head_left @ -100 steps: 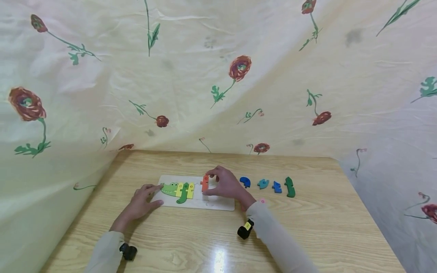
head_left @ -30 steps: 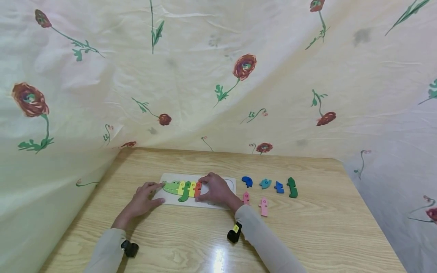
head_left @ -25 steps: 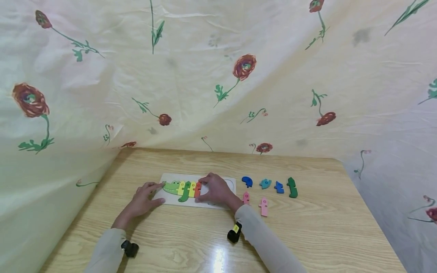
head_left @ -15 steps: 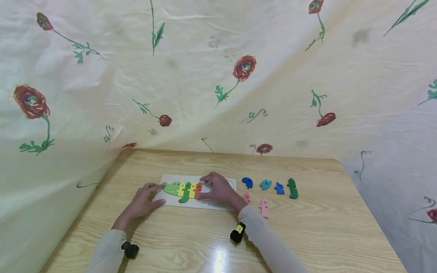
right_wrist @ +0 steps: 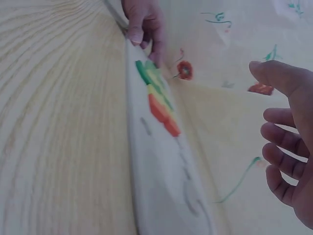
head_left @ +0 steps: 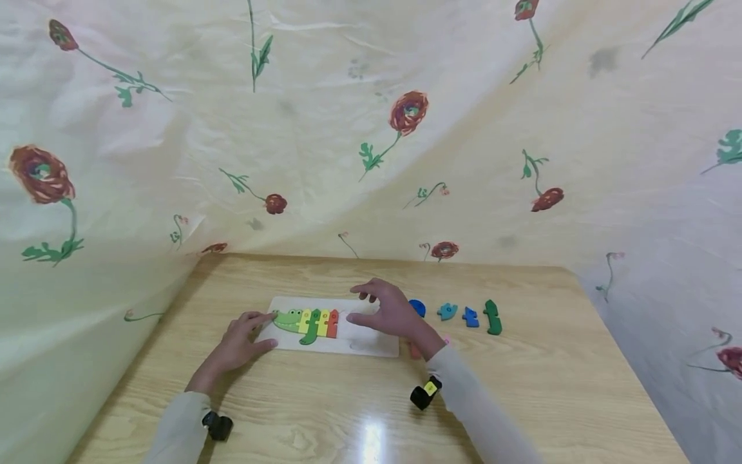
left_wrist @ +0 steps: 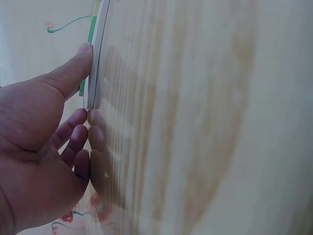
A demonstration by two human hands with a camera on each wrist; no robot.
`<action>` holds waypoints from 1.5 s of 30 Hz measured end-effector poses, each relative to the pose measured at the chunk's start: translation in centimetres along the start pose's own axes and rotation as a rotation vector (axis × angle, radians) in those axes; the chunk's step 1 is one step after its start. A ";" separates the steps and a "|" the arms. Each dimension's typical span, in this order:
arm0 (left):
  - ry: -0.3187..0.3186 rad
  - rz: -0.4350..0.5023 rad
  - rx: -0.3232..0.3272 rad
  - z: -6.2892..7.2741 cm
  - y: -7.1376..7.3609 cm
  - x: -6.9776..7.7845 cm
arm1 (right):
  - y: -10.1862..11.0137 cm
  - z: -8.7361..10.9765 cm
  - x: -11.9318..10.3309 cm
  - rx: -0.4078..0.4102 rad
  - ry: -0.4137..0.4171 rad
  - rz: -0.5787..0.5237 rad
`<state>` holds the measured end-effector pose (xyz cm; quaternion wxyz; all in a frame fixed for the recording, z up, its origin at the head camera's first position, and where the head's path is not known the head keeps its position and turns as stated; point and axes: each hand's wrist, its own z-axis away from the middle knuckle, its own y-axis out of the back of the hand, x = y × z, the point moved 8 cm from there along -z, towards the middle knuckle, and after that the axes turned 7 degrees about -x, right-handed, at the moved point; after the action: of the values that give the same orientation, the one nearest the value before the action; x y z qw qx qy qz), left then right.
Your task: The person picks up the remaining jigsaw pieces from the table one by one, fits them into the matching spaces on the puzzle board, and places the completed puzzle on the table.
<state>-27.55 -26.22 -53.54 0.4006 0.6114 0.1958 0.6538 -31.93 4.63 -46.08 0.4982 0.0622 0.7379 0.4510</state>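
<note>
A pale wooden puzzle board [head_left: 368, 345] lies on the table with a crocodile head [head_left: 288, 319] at its left end. Two yellow pieces, a green legged piece [head_left: 310, 334] and an orange piece [head_left: 332, 325] sit in a row beside the head. My left hand [head_left: 240, 341] rests at the board's left end, index fingertip at the snout and thumb on the board's near corner; the left wrist view shows the thumb [left_wrist: 78, 68] against the board. Above the board's bare right part hovers my right hand [head_left: 390, 310], thumb and fingers spread, nothing between them.
Right of the board lie loose pieces: dark blue [head_left: 417, 307], teal [head_left: 447, 312], blue [head_left: 471, 317] and green [head_left: 493, 318]. A pink piece [head_left: 415, 350] shows beside my right wrist; another is mostly hidden by it. Flowered cloth [head_left: 324, 161] hangs behind the table.
My right hand first carried the orange piece over the board, then set it against the yellow one. Now it has let go and moved up and right. My left hand stays put.
</note>
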 end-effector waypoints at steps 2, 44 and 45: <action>0.000 0.003 0.002 0.1 0.1 0.0 | 0.8 0.5 -0.3 0.014 0.020 -0.002; -0.033 -0.023 0.011 0.0 0.2 0.6 | 9.2 15.3 8.7 0.137 -0.137 0.152; -0.030 -0.021 0.010 0.0 0.2 0.6 | 9.0 15.5 9.0 0.128 -0.151 0.149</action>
<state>-27.54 -25.91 -53.03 0.4073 0.6209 0.1995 0.6394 -27.39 24.11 -47.11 0.5126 0.1822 0.7189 0.4327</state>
